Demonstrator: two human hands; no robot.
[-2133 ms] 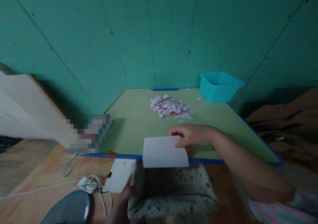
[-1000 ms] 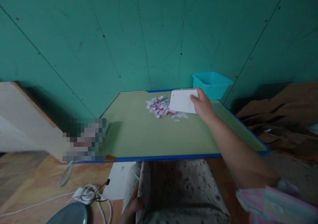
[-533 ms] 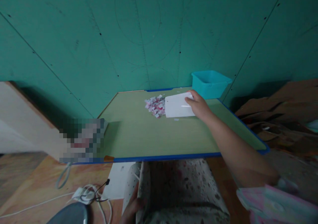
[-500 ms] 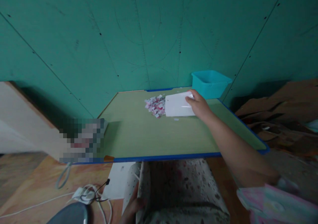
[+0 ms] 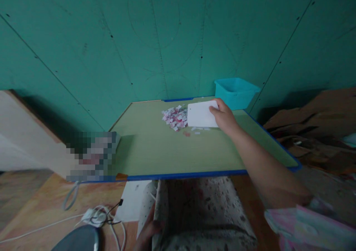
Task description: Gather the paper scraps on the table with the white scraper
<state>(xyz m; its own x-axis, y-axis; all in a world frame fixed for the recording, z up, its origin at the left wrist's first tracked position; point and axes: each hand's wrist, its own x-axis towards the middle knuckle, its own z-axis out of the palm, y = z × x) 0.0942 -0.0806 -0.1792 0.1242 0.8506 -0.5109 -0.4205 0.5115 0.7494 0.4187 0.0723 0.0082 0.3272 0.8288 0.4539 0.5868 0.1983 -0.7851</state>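
Note:
My right hand grips a white flat plastic sheet by its right end, thumb on top. A small dark hole shows near the sheet's upper left corner. The sheet's left edge meets a heap of small white and pink paper pieces and hides part of it. A few loose scraps lie just below the sheet on the pale green tabletop. Low in the view, my left hand is closed at the left edge of a spotted cloth over my lap; its fingers are partly hidden.
A turquoise bin stands at the table's back right, against the green wall. A blurred-out box is at the left end, beside a pale board. White cables lie on the floor. Cardboard is piled at the right.
My right hand has shifted the white sheet slightly right and up, away from the heap. More loose scraps now show below it. My left hand has hardly moved.

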